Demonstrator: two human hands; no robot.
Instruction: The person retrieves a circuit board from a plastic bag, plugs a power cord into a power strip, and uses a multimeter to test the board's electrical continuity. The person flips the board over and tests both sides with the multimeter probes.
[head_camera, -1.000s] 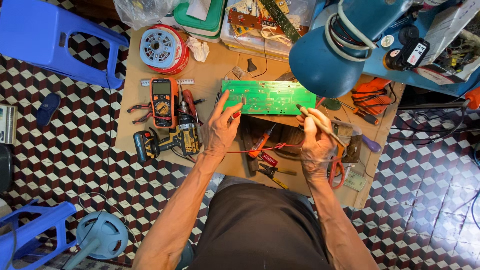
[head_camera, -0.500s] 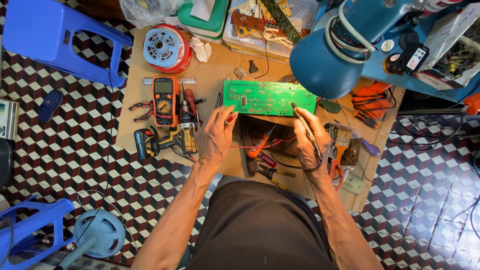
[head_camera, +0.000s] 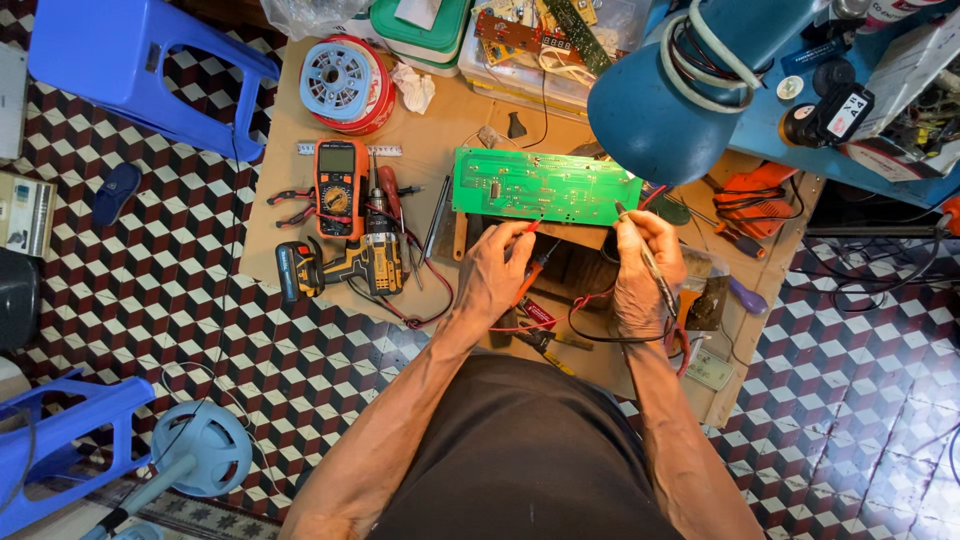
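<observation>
A green circuit board lies flat on a brown board on the floor. My left hand pinches a red test probe, whose tip touches the board's near edge. My right hand grips a black test probe like a pen, its tip at the board's right near edge. Red and black leads loop under both hands. An orange multimeter sits to the left, apart from the hands.
A cordless drill and screwdrivers lie beside the multimeter. A wire spool and plastic boxes stand at the far edge. A blue lamp shade overhangs the board's right end. Blue stools stand on the checkered floor.
My left hand has left the board's left part and now holds the red probe at its near edge. My right hand has brought the black probe's tip up to the board.
</observation>
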